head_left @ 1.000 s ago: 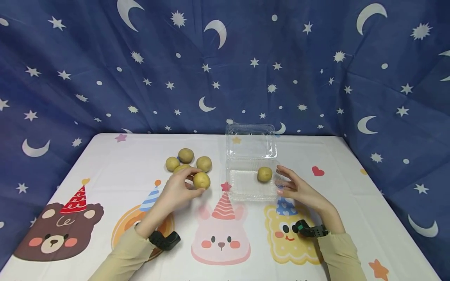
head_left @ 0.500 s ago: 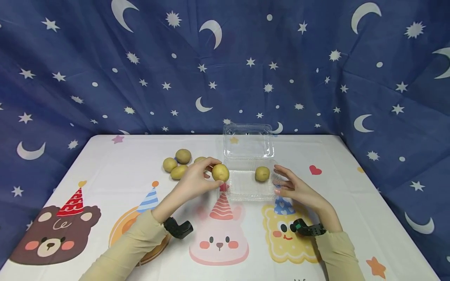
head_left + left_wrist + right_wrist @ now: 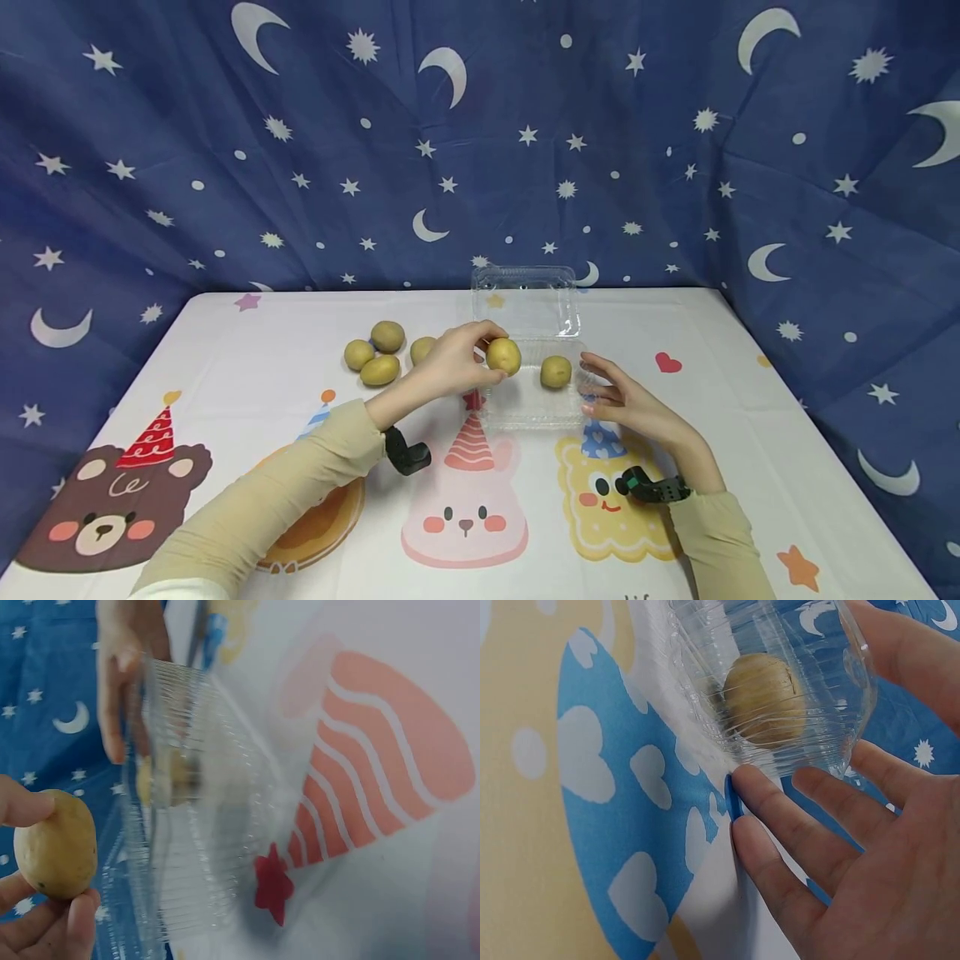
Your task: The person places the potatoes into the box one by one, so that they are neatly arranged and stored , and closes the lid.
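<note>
My left hand (image 3: 453, 364) pinches a potato (image 3: 503, 357) between thumb and fingers, over the left part of a clear plastic clamshell box (image 3: 517, 411). In the left wrist view the held potato (image 3: 58, 847) shows beside the box wall (image 3: 217, 900). One potato (image 3: 556, 372) sits inside the box, towards its right side. At the box's right end is my right hand (image 3: 645, 412), fingers spread and loosely bent. The right wrist view shows its fingertips (image 3: 754, 780) right at the box wall, with the potato (image 3: 765, 701) seen through the plastic.
Several potatoes (image 3: 380, 370) lie in a group left of the box, one partly hidden behind my left hand. The box's transparent lid (image 3: 525, 304) stands open at the back. A blue curtain (image 3: 315, 125) rises behind the white cartoon-print tablecloth (image 3: 247, 358).
My left hand has carried its potato rightward, away from the potato group and over the box. The right hand stays at the box's right end. The head view has shifted slightly.
</note>
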A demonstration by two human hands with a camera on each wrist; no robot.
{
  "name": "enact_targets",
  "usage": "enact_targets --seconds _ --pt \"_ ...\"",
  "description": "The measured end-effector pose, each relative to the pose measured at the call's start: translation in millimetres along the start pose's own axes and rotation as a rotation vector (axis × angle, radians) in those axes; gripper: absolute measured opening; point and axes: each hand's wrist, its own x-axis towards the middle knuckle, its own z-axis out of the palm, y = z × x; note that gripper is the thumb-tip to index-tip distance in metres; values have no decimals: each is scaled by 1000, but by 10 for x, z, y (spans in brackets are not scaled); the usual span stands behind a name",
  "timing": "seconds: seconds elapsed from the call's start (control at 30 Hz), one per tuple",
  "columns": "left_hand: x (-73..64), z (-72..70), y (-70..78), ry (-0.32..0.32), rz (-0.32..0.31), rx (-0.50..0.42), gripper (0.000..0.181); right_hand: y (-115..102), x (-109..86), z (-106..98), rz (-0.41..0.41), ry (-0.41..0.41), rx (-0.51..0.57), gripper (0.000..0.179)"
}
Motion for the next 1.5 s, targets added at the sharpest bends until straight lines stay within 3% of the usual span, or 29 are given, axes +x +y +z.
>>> enact_targets --seconds 0.33,0.53,0.87,1.1,1.5 --pt "286 200 -41 -115 58 144 44 18 20 8 13 5 6 83" --pt "384 329 -54 -153 96 220 43 26 23 10 7 3 6 82" --pt "420 469 -68 -182 47 255 45 27 25 17 0 -6 22 82" --pt "430 545 -89 -157 74 277 44 15 19 2 -9 -6 30 82" --pt "413 479 -84 -128 28 267 43 2 16 2 0 -3 26 83"
